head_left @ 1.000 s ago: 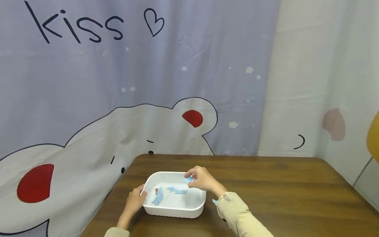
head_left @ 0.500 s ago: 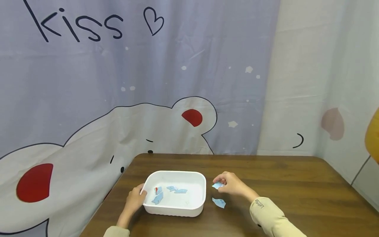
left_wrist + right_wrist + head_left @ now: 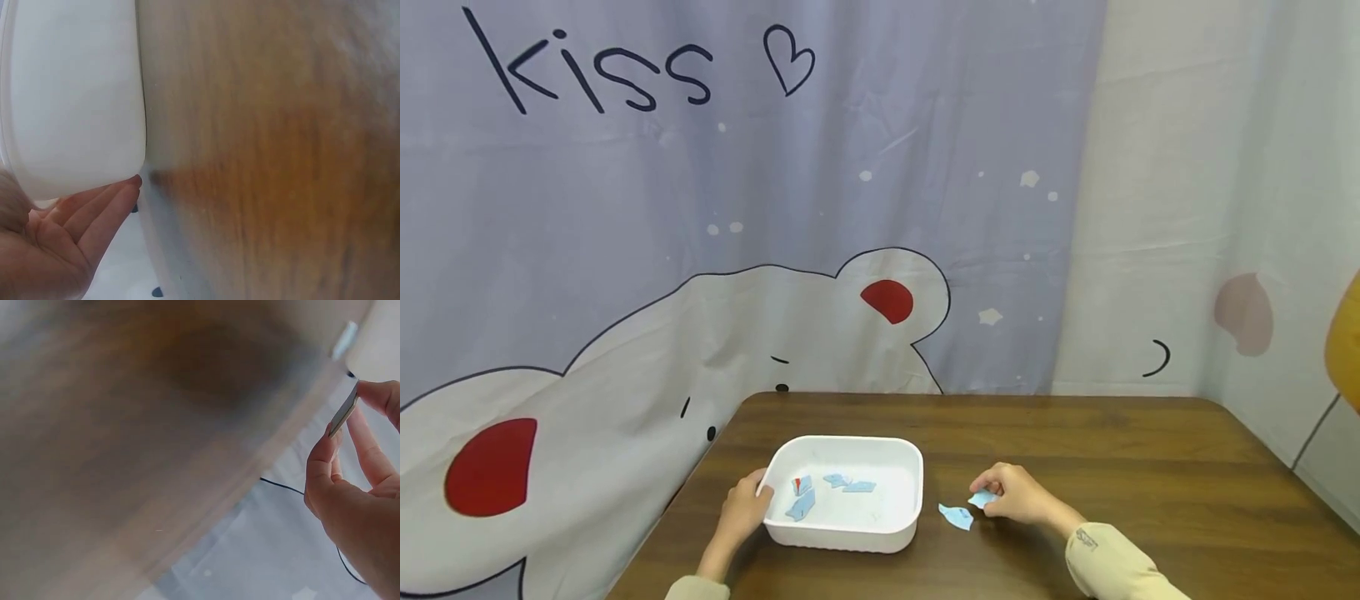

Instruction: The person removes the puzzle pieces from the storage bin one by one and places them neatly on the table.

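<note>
A white plastic tub (image 3: 842, 539) stands on the table. At its left side my left hand (image 3: 745, 508) holds the wall, thumb at the rim and fingers along the outside; the left wrist view shows this hand (image 3: 75, 240) against the tub (image 3: 78, 94). To the right of the tub, my right hand (image 3: 1018, 493) pinches a light-blue puzzle piece (image 3: 982, 498) just above the table. The right wrist view shows the piece (image 3: 344, 414) edge-on, thin and flat, between thumb and fingers. Another blue puzzle piece (image 3: 956, 517) lies between that hand and the tub.
Several blue puzzle pieces (image 3: 801, 505) lie inside the tub, one of them with a red mark (image 3: 797, 486). The brown wooden table (image 3: 1112, 450) extends far to the right. Behind it hangs a printed curtain (image 3: 805, 200).
My right hand has moved from over the tub to the table on its right, carrying a blue puzzle piece. The other piece, partly hidden by the sleeve earlier, is now visible. The left hand stays put.
</note>
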`<state>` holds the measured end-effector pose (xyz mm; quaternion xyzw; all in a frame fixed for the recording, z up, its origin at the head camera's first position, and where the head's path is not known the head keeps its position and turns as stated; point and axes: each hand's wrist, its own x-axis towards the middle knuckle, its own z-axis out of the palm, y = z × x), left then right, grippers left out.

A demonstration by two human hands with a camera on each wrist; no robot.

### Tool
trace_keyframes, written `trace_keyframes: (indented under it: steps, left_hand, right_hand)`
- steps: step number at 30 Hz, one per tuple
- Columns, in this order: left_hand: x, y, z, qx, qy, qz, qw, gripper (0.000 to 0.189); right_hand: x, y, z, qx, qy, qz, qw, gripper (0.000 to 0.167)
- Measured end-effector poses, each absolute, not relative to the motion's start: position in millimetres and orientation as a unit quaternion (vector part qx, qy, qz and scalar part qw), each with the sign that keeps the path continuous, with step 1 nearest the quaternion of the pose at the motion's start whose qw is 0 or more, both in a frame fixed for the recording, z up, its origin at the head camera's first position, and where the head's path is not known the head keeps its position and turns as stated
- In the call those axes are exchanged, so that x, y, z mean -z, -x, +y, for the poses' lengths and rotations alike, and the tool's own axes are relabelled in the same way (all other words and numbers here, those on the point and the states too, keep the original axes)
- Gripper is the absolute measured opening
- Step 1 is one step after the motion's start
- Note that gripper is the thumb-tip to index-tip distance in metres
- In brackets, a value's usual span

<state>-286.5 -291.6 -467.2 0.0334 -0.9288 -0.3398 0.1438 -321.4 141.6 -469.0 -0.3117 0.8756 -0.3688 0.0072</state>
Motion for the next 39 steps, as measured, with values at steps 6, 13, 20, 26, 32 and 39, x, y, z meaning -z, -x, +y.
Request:
trace_keyframes:
  steps: [6, 13, 20, 26, 32, 39]
  left_hand:
    - [469, 286, -291, 0.341, -0.033, -0.928, 0.145, 0.039]
    - [467, 287, -292, 0.333, -0.039, -0.931, 0.145, 0.041]
    - [468, 288, -292, 0.337, -0.037, -0.931, 0.137, 0.042]
    - [470, 288, -291, 0.336, -0.036, -0.931, 0.136, 0.042]
    - [471, 286, -293, 0.339, -0.038, -0.930, 0.140, 0.041]
    - [468, 287, -292, 0.339, -0.034, -0.929, 0.145, 0.040]
  right_hand:
    - [480, 321, 148, 0.353, 0.320, 0.879, 0.010, 0.030]
    - [481, 323, 144, 0.356, 0.314, 0.878, 0.049, 0.032]
    - [481, 322, 141, 0.360, 0.315, 0.876, 0.062, 0.032]
    - [476, 319, 144, 0.362, 0.312, 0.876, 0.070, 0.037]
    - [459, 320, 134, 0.371, 0.309, 0.875, 0.038, 0.044]
    - [433, 332, 106, 0.388, 0.296, 0.873, -0.016, 0.032]
